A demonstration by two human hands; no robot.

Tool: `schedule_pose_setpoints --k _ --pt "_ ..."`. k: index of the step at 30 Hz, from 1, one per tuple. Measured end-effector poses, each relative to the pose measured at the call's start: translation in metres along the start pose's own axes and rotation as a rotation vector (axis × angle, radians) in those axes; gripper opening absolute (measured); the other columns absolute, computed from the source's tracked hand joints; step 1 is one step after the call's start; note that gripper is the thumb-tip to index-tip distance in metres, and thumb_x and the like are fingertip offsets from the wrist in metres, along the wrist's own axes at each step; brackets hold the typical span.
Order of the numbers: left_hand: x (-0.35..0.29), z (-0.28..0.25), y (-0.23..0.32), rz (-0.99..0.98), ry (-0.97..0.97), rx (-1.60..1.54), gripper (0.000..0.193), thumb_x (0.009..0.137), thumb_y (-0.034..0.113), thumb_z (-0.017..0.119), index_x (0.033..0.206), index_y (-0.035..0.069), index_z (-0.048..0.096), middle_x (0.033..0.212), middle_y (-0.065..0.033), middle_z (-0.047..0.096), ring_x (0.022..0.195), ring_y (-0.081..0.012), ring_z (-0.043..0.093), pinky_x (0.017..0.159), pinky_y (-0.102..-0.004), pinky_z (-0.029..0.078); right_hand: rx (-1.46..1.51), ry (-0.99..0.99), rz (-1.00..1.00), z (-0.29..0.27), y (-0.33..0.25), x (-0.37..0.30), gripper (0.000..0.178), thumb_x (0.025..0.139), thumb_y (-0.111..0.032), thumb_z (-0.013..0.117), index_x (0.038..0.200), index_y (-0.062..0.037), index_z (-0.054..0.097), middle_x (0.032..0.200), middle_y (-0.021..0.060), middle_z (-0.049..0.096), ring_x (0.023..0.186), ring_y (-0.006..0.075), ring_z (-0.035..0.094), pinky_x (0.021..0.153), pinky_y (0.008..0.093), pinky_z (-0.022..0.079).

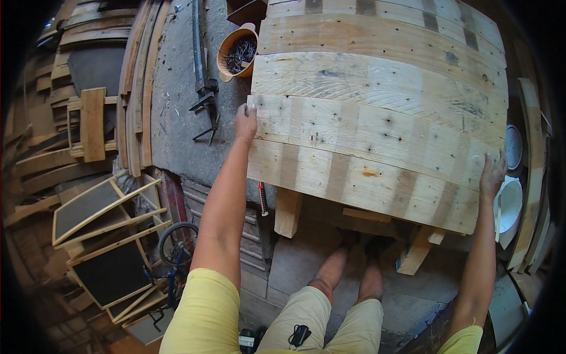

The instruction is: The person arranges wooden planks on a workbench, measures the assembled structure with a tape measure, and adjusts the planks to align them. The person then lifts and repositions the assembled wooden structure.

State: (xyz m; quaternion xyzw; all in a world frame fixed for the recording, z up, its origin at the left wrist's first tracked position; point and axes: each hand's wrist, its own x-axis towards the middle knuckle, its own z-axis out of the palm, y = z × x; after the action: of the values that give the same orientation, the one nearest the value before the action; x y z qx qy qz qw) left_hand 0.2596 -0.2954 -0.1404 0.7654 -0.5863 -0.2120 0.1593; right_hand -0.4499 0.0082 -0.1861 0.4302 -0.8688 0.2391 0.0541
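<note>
A low wooden table with a top of pale planks [365, 75] spreads out in front of me. Nail holes and darker bands mark its boards. My left hand [246, 121] grips the left end of the second plank [354, 127] from the near edge, thumb on top and fingers at the side. At that plank's right end, my right hand [493, 173] holds on with its fingers around the edge. The undersides of both grips are hidden. The nearest plank [354, 177] lies alongside, toward me. Below it show the stubby wooden legs [288, 212].
An orange tub of nails [240, 53] stands by the table's left side. Near it, a bar clamp [204, 88] lies on a concrete ledge [171, 112]. Stacked wood and framed panels [112, 265] fill the left. White buckets [508, 206] and upright boards [530, 177] stand right.
</note>
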Motion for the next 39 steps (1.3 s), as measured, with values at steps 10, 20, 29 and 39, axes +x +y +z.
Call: schedule_pose_setpoints --k 10,20,29,39 --pt "0.012 -0.012 0.016 -0.039 -0.356 0.005 0.057 0.088 0.053 0.072 0.106 -0.001 0.070 0.099 -0.0119 0.072 0.089 -0.0197 0.064 0.083 -0.0346 0.049 -0.335 0.041 0.136 0.026 -0.011 0.000 0.061 0.100 -0.054 0.047 0.142 -0.0097 0.052 0.150 0.0193 0.043 0.139 0.0374 0.040 0.113 0.0497 0.034" --pt "0.017 0.001 -0.018 -0.074 -0.336 -0.164 0.059 0.094 0.053 0.066 0.118 0.000 0.065 0.109 -0.0092 0.069 0.098 -0.0194 0.061 0.090 -0.0342 0.047 -0.183 0.190 0.225 0.024 -0.030 -0.001 0.058 0.102 -0.052 0.043 0.140 -0.0088 0.053 0.146 0.0200 0.047 0.134 0.0374 0.045 0.110 0.0483 0.037" --pt "0.016 -0.006 -0.005 -0.122 -0.277 -0.138 0.060 0.095 0.055 0.063 0.122 0.001 0.063 0.110 -0.0086 0.069 0.100 -0.0199 0.062 0.090 -0.0348 0.048 -0.083 0.046 0.373 0.009 -0.026 0.020 0.073 0.093 -0.054 0.058 0.144 -0.0029 0.047 0.142 0.0250 0.052 0.132 0.0415 0.048 0.109 0.0478 0.039" --pt "-0.113 -0.066 0.004 -0.357 0.060 -0.863 0.087 0.089 0.082 0.039 0.141 0.013 0.052 0.141 -0.0037 0.054 0.127 -0.0242 0.047 0.107 -0.0414 0.031 0.833 0.264 0.718 -0.115 -0.027 -0.050 0.051 0.100 -0.029 0.062 0.139 -0.0016 0.046 0.133 0.0157 0.053 0.124 0.0249 0.051 0.106 0.0358 0.039"
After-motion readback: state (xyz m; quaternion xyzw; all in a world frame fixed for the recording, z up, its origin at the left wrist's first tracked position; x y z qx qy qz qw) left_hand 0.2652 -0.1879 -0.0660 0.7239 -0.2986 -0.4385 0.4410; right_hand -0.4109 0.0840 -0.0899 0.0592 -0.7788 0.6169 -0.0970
